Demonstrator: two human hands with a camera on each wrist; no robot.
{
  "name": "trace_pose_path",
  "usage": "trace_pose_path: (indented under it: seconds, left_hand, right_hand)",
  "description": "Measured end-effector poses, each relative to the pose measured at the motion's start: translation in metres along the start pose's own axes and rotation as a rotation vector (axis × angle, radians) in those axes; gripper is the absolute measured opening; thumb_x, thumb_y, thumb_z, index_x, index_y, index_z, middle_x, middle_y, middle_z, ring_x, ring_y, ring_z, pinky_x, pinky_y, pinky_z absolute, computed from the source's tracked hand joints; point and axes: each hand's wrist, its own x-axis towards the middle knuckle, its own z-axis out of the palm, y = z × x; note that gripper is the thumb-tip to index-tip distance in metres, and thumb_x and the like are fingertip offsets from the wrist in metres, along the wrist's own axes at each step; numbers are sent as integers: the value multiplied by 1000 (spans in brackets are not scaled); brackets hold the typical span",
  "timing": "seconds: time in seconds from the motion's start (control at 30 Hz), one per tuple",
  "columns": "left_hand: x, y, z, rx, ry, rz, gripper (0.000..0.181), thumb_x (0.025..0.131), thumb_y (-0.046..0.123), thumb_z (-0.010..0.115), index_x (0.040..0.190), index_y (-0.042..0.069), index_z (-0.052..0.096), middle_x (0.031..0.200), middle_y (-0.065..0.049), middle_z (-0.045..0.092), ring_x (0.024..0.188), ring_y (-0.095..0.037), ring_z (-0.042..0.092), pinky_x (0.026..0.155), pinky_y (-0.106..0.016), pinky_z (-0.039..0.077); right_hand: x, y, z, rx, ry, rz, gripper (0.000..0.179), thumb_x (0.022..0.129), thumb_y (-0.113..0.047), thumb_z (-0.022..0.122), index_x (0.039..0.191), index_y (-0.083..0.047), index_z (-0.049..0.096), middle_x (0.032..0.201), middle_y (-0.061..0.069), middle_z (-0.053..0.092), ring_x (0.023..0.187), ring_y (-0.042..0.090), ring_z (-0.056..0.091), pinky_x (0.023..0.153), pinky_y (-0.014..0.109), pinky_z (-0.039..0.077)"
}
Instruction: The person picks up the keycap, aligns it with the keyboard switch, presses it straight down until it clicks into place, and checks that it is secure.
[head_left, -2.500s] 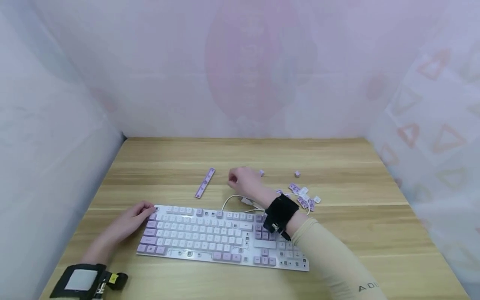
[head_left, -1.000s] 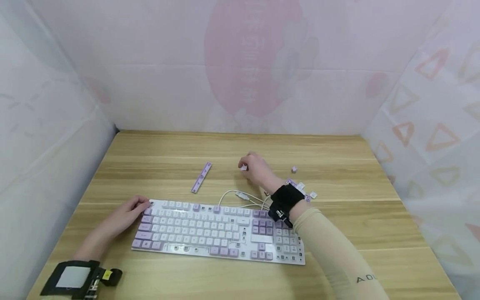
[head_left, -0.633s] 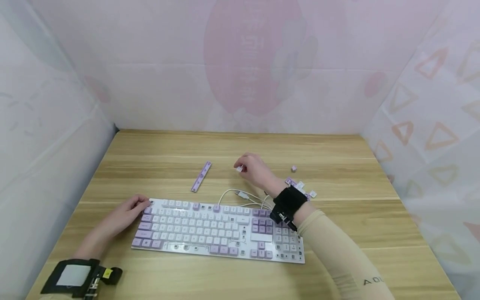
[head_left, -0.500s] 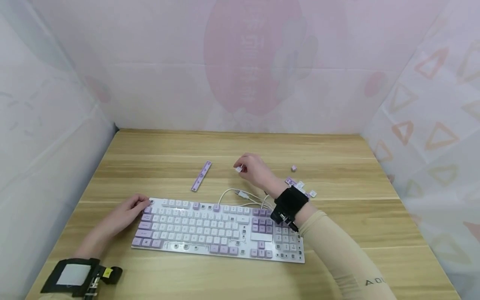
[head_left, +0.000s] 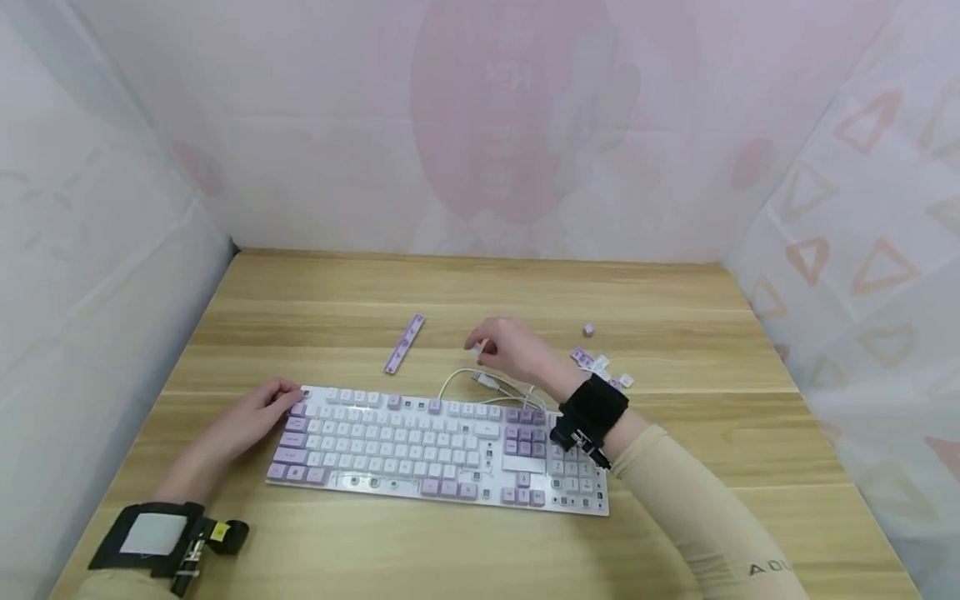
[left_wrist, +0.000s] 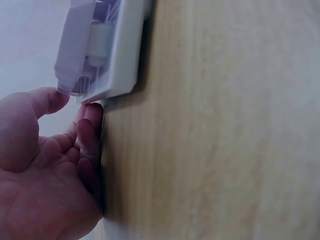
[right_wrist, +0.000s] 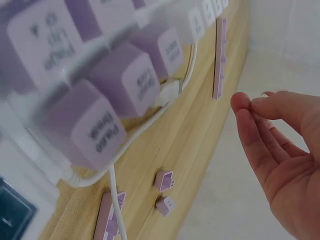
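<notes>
Currently, your keyboard (head_left: 408, 442) lies flat on the wooden table (head_left: 360, 554), slightly left of the middle and a little askew, its right end nearer you. It is white with white and purple keys; several sockets are bare, among them three in the bottom row and others at the right end.

Your left hand (head_left: 262, 406) is at the keyboard's far left corner. Seen from the left wrist, thumb and fingers are curled at that corner and hold it, the thumb tip close against a purple key.

Your right hand (head_left: 513, 346) is above the table, beyond the keyboard, its thumb and forefinger closed in a pinch on a small white piece (head_left: 476, 350). The fingers hide most of it, so its shape is hard to tell. In the right wrist view the other fingers are bent loosely below.

Left of that hand lies a long purple bar (head_left: 405, 343), slanted and well apart from it. To the right, a single purple cap (head_left: 588, 330) sits beyond a small heap (head_left: 598, 364) of purple and white caps, partly hidden by your wrist. A white cable (right_wrist: 115, 192) loops behind the keyboard, with its plug (head_left: 486, 381) near its far edge. Each wrist wears a black band (head_left: 594, 410).
</notes>
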Motion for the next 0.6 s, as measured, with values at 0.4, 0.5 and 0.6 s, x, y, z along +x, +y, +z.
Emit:
trace_pose_path:
  seconds: [0.4, 0.5, 0.6]
  left_hand:
    - [-1, 4, -1, -14, -2, -25, 60, 105, 53, 36, 132, 1, 48, 127, -22, 53, 112, -34, 49, 93, -45, 42]
    - [-2, 5, 0, -10, -1, -25, 60, 105, 54, 36, 132, 1, 48, 126, -22, 53, 112, -34, 49, 93, -46, 42]
    - [-2, 5, 0, -4, 2, -23, 61, 104, 55, 36, 132, 2, 49, 126, -21, 53, 112, -33, 49, 93, -46, 42]
  right_hand:
    - [-23, -23, 11, 6, -138, -82, 31, 92, -5, 68, 123, -8, 69, 110, 4, 72, 94, 14, 65, 84, 28, 52]
    - [-27, -27, 15, 35, -190, -62, 36, 90, -4, 70, 126, -8, 66, 109, 2, 72, 97, 14, 66, 88, 30, 53]
    - [-29, -28, 19, 59, -217, -54, 33, 88, -5, 73, 120, -8, 67, 105, 1, 72, 96, 13, 67, 88, 28, 53]
